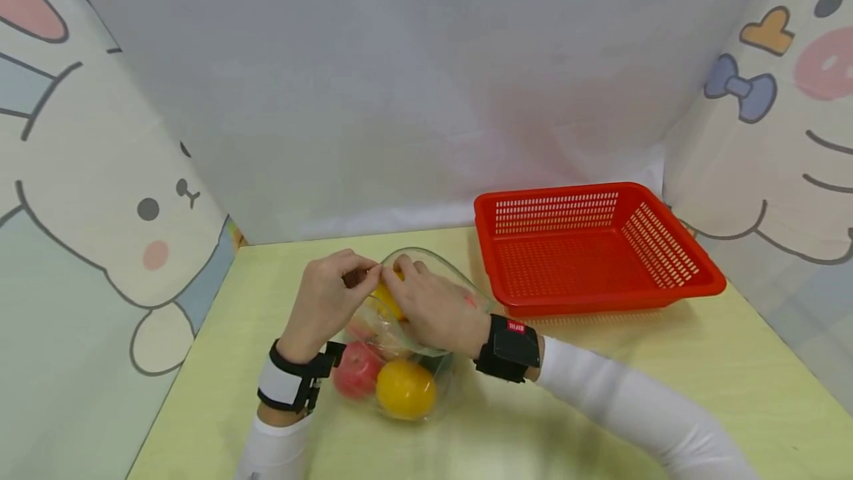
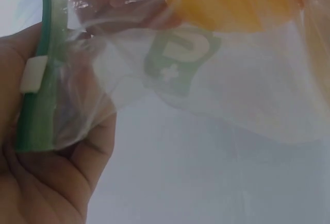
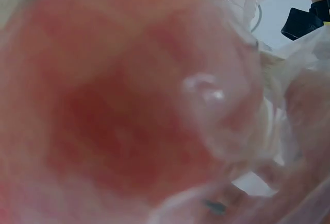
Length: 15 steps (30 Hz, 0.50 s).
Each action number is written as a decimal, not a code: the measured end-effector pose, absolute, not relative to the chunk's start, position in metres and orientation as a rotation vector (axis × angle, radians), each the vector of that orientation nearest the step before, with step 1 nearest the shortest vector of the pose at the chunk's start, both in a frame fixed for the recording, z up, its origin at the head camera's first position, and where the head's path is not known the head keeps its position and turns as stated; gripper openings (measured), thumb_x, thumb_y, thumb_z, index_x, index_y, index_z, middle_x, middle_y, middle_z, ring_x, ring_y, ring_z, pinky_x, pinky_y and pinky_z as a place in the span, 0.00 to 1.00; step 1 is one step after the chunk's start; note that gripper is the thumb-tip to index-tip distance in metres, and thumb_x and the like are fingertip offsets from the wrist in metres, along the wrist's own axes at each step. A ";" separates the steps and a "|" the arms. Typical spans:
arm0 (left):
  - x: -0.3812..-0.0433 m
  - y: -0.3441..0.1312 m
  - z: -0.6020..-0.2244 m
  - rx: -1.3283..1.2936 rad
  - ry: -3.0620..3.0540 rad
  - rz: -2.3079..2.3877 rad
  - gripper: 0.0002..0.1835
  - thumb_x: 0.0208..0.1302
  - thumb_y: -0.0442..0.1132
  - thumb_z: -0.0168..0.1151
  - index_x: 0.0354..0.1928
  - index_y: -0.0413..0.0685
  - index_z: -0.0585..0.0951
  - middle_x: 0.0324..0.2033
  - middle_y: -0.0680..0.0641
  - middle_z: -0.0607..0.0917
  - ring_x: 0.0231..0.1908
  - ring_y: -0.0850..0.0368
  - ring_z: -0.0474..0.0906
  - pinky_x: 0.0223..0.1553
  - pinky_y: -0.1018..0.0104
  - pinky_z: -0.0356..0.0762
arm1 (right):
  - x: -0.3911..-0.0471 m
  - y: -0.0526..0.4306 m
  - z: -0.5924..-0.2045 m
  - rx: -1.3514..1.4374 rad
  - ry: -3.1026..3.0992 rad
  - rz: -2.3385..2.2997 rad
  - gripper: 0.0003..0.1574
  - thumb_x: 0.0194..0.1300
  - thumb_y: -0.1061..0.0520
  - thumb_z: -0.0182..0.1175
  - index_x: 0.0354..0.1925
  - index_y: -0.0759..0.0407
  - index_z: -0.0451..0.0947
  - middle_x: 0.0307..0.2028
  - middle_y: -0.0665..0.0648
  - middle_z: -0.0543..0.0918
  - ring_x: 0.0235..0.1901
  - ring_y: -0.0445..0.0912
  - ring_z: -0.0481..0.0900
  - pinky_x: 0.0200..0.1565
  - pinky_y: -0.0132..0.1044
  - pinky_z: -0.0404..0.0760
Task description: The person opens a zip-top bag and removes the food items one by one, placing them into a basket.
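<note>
Three pale walls (image 1: pixel 453 95), the side ones printed with cartoon animals, enclose the light yellow-green bench (image 1: pixel 600 406). A red basket (image 1: pixel 566 258) sits toward its far right, likely set aside there so that the near space is free for both hands.

To the basket's left, in front of the person, is the clear bag (image 2: pixel 242 80), its mouth gaping and its lower part on the bench. The right hand (image 1: pixel 436 306) lies across that mouth with bent fingers over the upper yellow fruit (image 1: pixel 386 301); whether they grip it or only touch it, I cannot tell. The left hand (image 1: pixel 326 295) pinches the rim at the bag's left end, thumb on one side and fingers on the other, probably to steady the thin film, which would otherwise sag inward.

Lower down, the front yellow fruit (image 1: pixel 406 390) and a red fruit (image 1: pixel 358 370) lie side by side behind the film, and their weight probably anchors the bag. The right wrist view is mostly a blurred red surface, too close to make out well.

Along the rim runs a green strip (image 2: pixel 44 123), carrying a small white slider (image 2: pixel 34 74) close by the left hand's pinch.
</note>
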<state>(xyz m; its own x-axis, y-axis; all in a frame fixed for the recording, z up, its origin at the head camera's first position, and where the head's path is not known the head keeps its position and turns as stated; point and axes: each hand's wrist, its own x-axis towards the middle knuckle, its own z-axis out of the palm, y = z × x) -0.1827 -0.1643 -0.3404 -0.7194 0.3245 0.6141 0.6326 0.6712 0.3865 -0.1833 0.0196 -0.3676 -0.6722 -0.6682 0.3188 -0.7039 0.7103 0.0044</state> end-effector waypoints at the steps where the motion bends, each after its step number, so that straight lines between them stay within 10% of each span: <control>1: -0.183 -0.164 -0.340 -0.741 -2.377 -0.816 0.02 0.59 0.34 0.68 0.30 0.46 0.87 0.20 0.53 0.81 0.19 0.66 0.68 0.23 0.74 0.71 | -0.183 0.020 -0.368 1.084 -2.603 0.166 0.36 0.57 0.50 0.69 0.58 0.55 0.63 0.48 0.56 0.71 0.36 0.46 0.71 0.39 0.30 0.78; 15: -0.185 -0.170 -0.343 -0.736 -2.347 -0.861 0.02 0.58 0.35 0.68 0.31 0.46 0.88 0.21 0.54 0.82 0.20 0.67 0.70 0.23 0.75 0.72 | -0.158 0.050 -0.322 1.151 -2.599 0.275 0.39 0.51 0.44 0.73 0.58 0.51 0.69 0.52 0.53 0.73 0.42 0.43 0.79 0.43 0.32 0.84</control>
<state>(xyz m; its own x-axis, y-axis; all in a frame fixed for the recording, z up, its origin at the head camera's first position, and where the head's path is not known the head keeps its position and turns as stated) -0.1851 -0.1699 -0.3430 -0.7118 0.3046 0.6329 0.6415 0.6489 0.4091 -0.1579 0.0503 -0.3223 -0.6414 -0.6914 0.3324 -0.7457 0.6637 -0.0582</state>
